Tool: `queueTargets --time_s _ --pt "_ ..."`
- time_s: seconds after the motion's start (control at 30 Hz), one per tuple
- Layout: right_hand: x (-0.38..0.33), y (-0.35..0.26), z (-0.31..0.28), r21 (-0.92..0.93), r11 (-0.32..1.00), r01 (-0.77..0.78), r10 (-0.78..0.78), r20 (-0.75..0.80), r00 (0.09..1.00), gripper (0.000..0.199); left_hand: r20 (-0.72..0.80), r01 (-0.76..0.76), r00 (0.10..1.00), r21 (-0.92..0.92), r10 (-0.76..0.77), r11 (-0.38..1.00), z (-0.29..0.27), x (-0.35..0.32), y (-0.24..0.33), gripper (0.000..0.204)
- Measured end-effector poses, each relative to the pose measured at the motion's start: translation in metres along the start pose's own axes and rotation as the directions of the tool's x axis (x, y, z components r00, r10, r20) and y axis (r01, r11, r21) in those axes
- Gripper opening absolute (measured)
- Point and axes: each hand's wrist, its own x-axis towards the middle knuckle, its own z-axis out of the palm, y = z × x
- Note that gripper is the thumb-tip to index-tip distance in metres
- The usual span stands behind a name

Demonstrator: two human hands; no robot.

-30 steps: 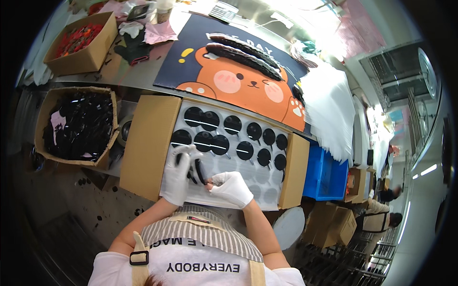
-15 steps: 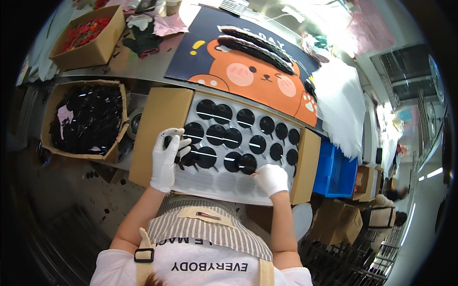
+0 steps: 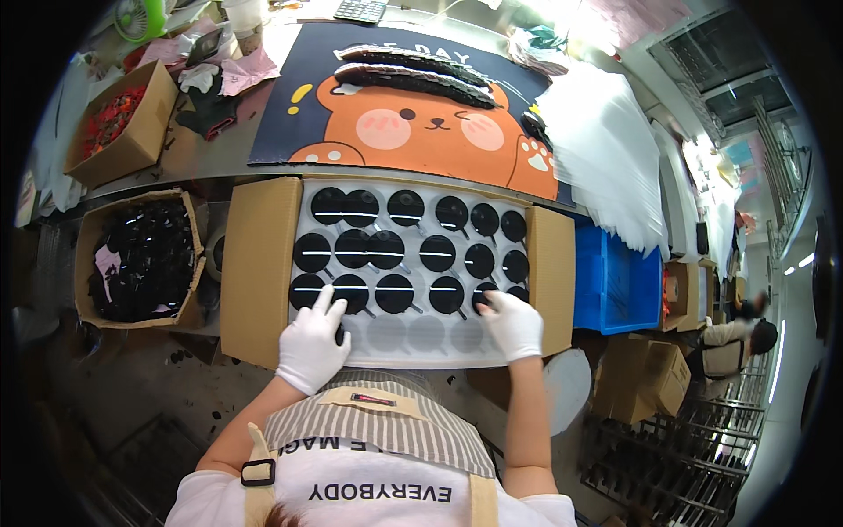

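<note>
An open cardboard box (image 3: 255, 263) lies before me, lined with a white translucent sheet (image 3: 386, 351). Rows of glossy black round discs (image 3: 393, 293) with short thin stems lie on it; paler round shapes show through its near strip. My white-gloved left hand (image 3: 312, 350) is over the box's near left corner, two fingers stretched toward a disc in the nearest row. Something black, apparently more discs (image 3: 340, 334), shows at its palm. At the right end of that row, my gloved right hand (image 3: 516, 328) has bent fingertips on a black disc (image 3: 483, 297).
A cut-down carton of black pieces (image 3: 145, 255) stands left, a carton of red pieces (image 3: 114, 123) behind it. Beyond the box lies a bear-print mat (image 3: 430, 132) with two rows of stacked discs. Right are a blue bin (image 3: 615, 281) and white sheets (image 3: 606, 149). Another person (image 3: 733, 347) is far right.
My left hand has come down toward the nearest row, its fingers stretching out. My right hand has shifted slightly up to the row's right end. More discs now fill that row; the view has turned slightly.
</note>
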Motion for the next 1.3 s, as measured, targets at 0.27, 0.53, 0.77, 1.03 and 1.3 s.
queueTargets --time_s 0.27,0.53,0.77,1.03,1.3 --pt "0.062 -0.101 0.059 0.127 0.967 0.222 -0.217 -0.053 0.975 0.016 -0.086 -0.008 0.996 -0.283 -0.017 0.959 -0.008 0.011 0.007 0.048" --pt "0.031 -0.105 0.026 0.266 0.936 0.230 -0.206 -0.115 0.972 0.015 0.085 0.040 0.870 -0.994 -0.486 -0.101 -0.008 0.028 0.020 0.027" --pt "-0.013 -0.131 0.048 0.753 0.656 -0.046 -0.372 0.376 0.849 0.018 0.071 0.051 0.924 -0.997 -0.377 -0.061 0.014 0.028 0.024 0.009" --pt "-0.027 -0.127 0.050 0.755 0.656 -0.028 -0.372 0.355 0.858 0.019 0.106 0.119 0.943 -0.993 -0.317 0.022 0.033 0.014 0.014 0.009" --pt "-0.043 -0.157 0.051 0.526 0.817 0.234 -0.429 0.286 0.857 0.020 -0.311 -0.272 0.784 -0.950 -0.537 0.153 -0.042 0.048 -0.013 0.029"
